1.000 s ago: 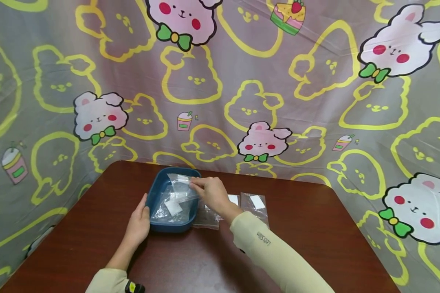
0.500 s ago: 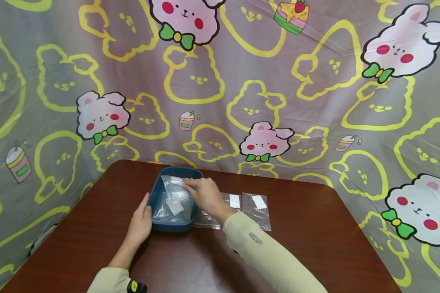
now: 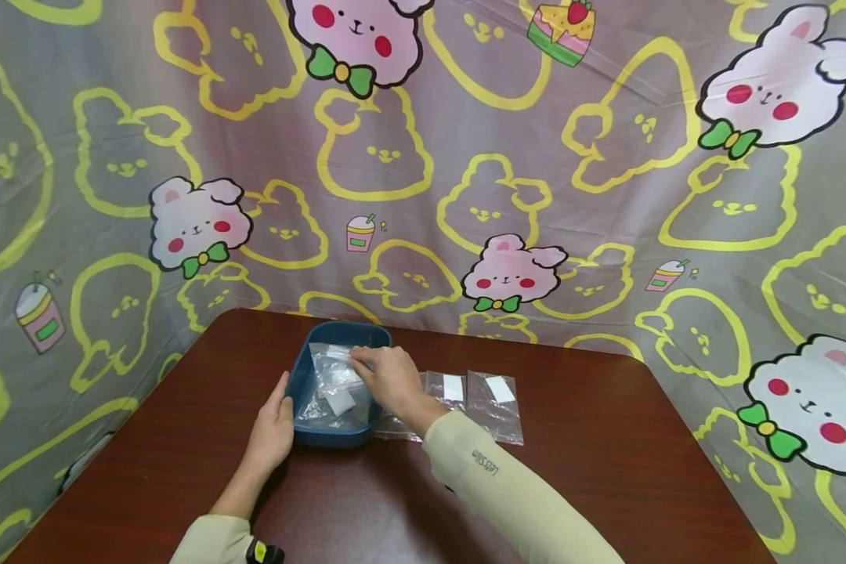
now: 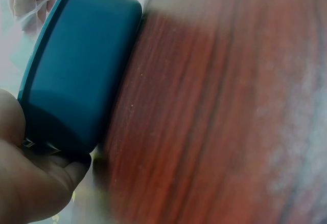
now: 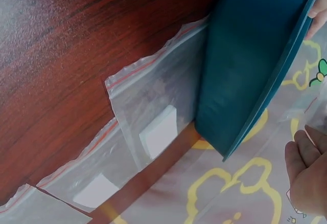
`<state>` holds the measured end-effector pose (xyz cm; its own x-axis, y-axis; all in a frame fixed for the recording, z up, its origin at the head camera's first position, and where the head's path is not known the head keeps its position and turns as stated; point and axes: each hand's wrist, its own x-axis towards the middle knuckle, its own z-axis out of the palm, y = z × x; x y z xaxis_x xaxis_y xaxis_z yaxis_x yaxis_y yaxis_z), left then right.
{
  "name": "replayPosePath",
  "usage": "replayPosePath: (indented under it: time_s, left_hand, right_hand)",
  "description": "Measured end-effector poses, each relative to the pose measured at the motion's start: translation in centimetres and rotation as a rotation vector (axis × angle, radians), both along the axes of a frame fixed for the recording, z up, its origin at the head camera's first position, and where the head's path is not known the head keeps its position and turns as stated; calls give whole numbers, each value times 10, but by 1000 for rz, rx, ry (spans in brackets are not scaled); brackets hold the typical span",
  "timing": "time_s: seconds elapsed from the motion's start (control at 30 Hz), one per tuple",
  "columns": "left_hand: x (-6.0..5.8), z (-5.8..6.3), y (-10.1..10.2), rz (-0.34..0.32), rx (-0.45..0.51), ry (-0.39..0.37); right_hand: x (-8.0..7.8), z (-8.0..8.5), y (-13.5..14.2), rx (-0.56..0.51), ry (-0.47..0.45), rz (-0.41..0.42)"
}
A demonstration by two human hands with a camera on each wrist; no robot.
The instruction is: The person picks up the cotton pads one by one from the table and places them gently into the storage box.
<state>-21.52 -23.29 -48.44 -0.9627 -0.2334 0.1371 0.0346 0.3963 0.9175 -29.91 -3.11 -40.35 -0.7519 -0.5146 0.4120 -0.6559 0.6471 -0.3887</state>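
Observation:
A blue plastic bin point(image 3: 334, 439) holds clear zip-lock bags with white rectangular pieces. My left hand point(image 3: 273, 431) rests against its left outer wall, fingers extended along it. In the left wrist view, the left thumb point(image 4: 9, 116) lies near the rim. With thumb and fingertips, my right hand point(image 3: 391, 380) pinches a clear zip-lock bag point(image 3: 331, 372) low inside the bin. Below that bag lies another zip-lock bag point(image 3: 317, 419) with a white piece point(image 3: 340, 403). In the right wrist view, my right hand point(image 5: 309, 178) appears at the lower right edge.
Right of the bin lie several zip-lock bags in a row, including a far-right bag point(image 3: 497, 419) and one beside the bin wall point(image 5: 158, 96). The brown table point(image 3: 592, 454) ends at a patterned curtain point(image 3: 409, 204) behind it.
My right hand has moved slightly left and down, and the pinched zip-lock bag now lies lower over the one in the bin. My left hand stays against the bin.

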Motion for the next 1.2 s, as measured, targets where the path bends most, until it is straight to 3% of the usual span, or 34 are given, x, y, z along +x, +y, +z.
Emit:
replayPosePath:
  time_s: [0.27, 0.8, 1.2]
  left_hand:
    - [1, 0, 1, -6, 9, -10]
    - [-1, -1, 1, -6, 5, 9]
    - [1, 3, 2, -16, 2, -24]
  right_hand:
    - [2, -5, -4, 19, -28, 10]
    - [7, -19, -6, 69, 26, 17]
    - [0, -27, 19, 55, -95, 39]
